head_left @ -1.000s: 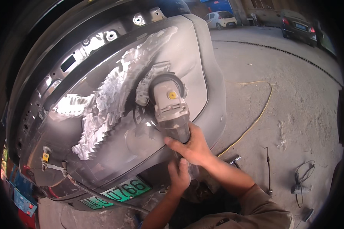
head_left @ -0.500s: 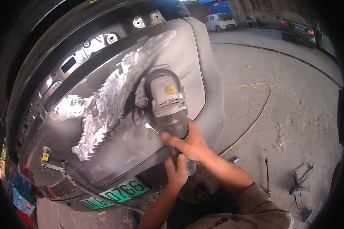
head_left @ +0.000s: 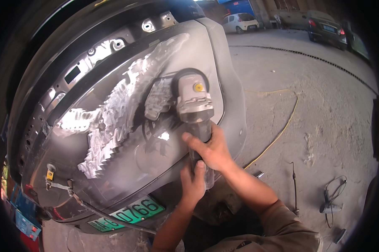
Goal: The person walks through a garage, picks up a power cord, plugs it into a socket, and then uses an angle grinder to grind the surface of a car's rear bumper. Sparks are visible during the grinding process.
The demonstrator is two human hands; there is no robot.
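An angle grinder [head_left: 194,103] with a grey head, a yellow button and a round disc is pressed against or close above a dark car's rear panel [head_left: 156,143]. My right hand [head_left: 212,149] wraps round the grinder's dark body, thumb lying across it. Below, my left hand [head_left: 193,180] grips the rear end of the same tool. Left of the disc, a wide jagged patch of bare shiny metal [head_left: 118,105] crosses the panel. A second ground patch [head_left: 159,97] lies right beside the disc. The disc's contact edge is hidden under the grinder head.
A puller fitting with a yellow piece [head_left: 50,173] and a cable [head_left: 97,209] hang at the panel's lower left. A yellow cord [head_left: 281,132] crosses the concrete floor. A rod [head_left: 295,185] and a wired tool [head_left: 330,206] lie at right. Parked cars [head_left: 241,22] stand behind.
The grinder and both hands have shifted slightly right and up across the panel. More of the ground patch beside the disc now shows.
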